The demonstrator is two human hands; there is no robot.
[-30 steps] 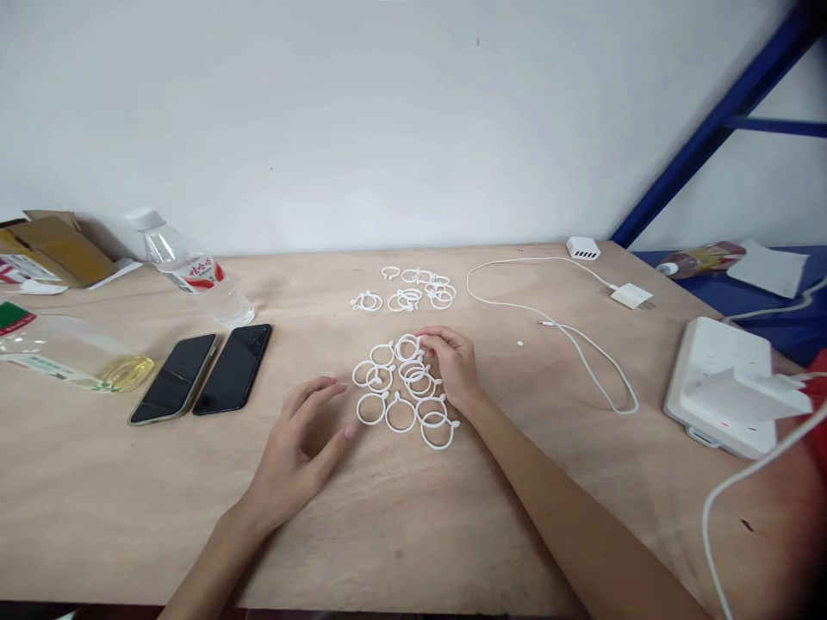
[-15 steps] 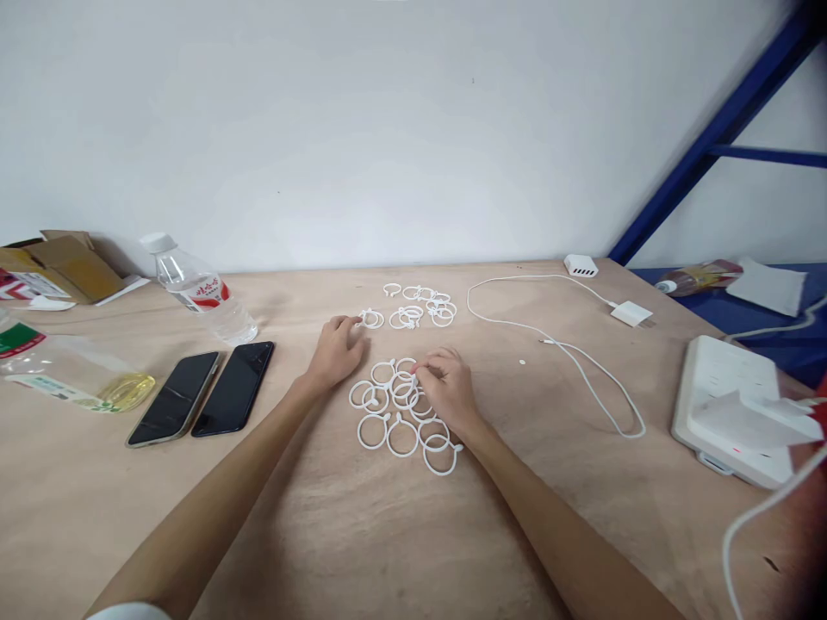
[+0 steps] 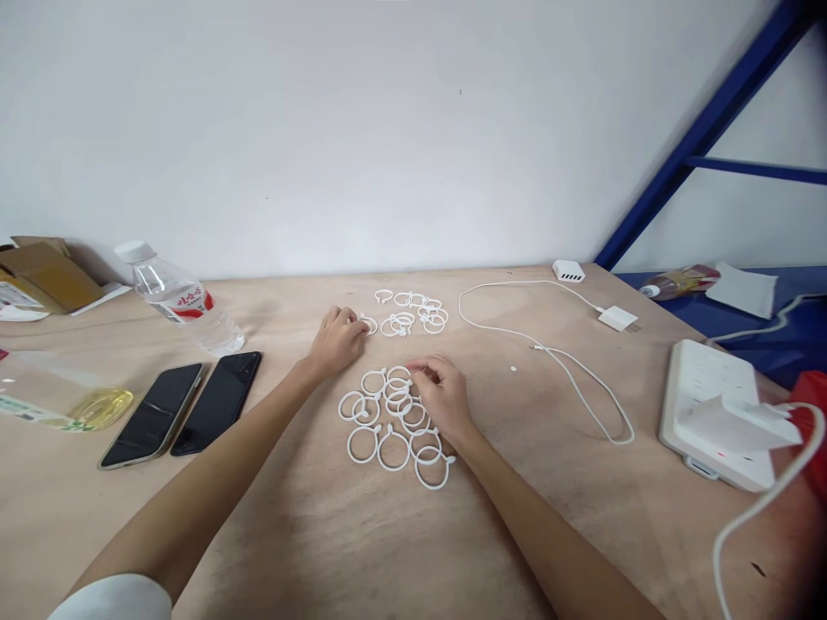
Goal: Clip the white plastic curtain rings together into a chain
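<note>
Several white curtain rings point(image 3: 394, 449), each with a small tab, lie overlapping in a near group on the wooden table. My right hand point(image 3: 443, 394) is at the upper right of this group, thumb and forefinger pinched at the edge of a ring. Farther back lies a second group of white curtain rings point(image 3: 399, 324). At its left end, my left hand point(image 3: 338, 339) rests low with fingers curled against a ring point(image 3: 369, 325), which they partly cover. The fingertips of that hand are mostly hidden.
To the left are two phones point(image 3: 218, 403), a water bottle point(image 3: 210, 320), a lying bottle of yellow liquid point(image 3: 103, 406) and a cardboard box point(image 3: 55, 274). On the right are a white cable point(image 3: 497, 327), a charger plug point(image 3: 618, 319), a USB hub point(image 3: 568, 271) and a power strip point(image 3: 704, 379).
The view has shifted slightly, so most things sit further left and lower. My left fingers have curled in more at the far rings. My right hand stays at the near group.
</note>
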